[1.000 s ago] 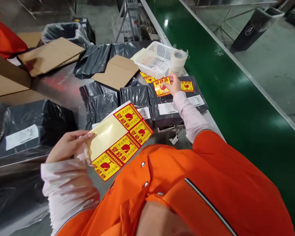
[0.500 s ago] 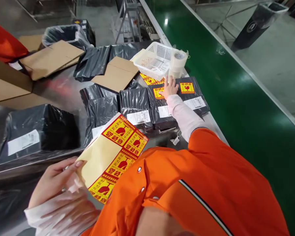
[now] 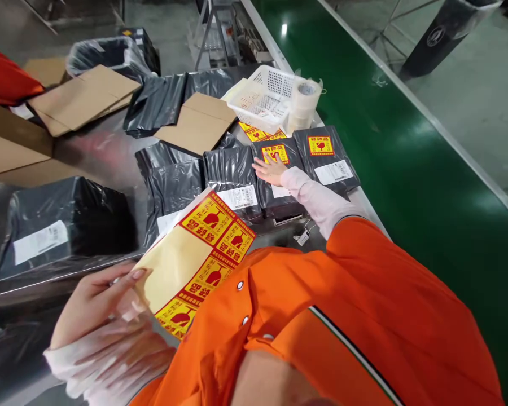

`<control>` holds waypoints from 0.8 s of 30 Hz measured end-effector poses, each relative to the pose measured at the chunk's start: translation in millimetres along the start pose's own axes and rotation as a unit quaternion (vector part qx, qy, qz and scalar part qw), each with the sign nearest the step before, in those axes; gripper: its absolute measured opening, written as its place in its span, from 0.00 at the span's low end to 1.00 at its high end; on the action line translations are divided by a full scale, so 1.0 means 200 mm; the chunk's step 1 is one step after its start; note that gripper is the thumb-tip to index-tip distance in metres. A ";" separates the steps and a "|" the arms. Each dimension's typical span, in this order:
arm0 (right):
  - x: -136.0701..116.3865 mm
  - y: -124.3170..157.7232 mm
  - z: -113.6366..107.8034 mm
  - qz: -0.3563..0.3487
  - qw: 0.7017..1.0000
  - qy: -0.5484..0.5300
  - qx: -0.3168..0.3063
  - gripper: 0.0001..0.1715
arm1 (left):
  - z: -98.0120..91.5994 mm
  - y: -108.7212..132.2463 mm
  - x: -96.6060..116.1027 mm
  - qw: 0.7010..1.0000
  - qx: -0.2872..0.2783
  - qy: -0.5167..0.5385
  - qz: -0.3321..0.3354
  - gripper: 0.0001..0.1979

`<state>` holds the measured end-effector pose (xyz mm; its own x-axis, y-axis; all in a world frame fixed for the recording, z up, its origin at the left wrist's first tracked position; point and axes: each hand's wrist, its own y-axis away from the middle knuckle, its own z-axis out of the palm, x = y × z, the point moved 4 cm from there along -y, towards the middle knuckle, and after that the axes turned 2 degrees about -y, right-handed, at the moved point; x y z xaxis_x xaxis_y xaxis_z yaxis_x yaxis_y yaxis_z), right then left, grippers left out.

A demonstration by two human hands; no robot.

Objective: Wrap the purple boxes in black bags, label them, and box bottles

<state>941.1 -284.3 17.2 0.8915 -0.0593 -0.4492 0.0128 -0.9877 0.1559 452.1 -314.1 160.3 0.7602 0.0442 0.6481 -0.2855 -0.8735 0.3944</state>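
Right arm is stretching way forward, right hand [image 3: 270, 168] lying flat, fingers spread; left hand [image 3: 93, 301] is pinching near the body, elbow bent.

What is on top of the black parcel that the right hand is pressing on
On the black parcel sits a yellow and red sticker, with the right hand flat just below it, fingertips touching it. A white label shows only partly, covered by the wrist. The contents are hidden.
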 end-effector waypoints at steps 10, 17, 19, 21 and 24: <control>-0.75 0.37 -0.34 -0.379 0.918 -0.092 0.065 0.30 | 0.13 -0.16 0.43 0.980 -0.155 -0.024 0.125 0.24; -0.80 0.41 -0.19 -0.359 0.920 -0.151 -0.040 0.24 | 0.13 -0.16 0.44 0.936 0.091 -0.244 0.236 0.28; -0.80 0.41 -0.18 -0.358 0.916 -0.173 -0.043 0.25 | 0.24 -0.14 0.49 0.912 0.097 -0.231 0.324 0.29; -0.82 0.43 -0.18 -0.357 0.915 -0.186 -0.043 0.24 | 0.35 -0.15 0.52 0.896 0.076 -0.192 0.393 0.27; -0.83 0.47 -0.18 -0.358 0.915 -0.180 -0.048 0.21 | 0.47 -0.20 0.52 0.882 0.064 -0.164 0.437 0.21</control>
<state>810.5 -361.7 137.2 0.4332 0.5366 -0.7241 0.5899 -0.7763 -0.2224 598.4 -320.0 150.7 0.4172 -0.7972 0.4363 -0.7940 -0.5533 -0.2517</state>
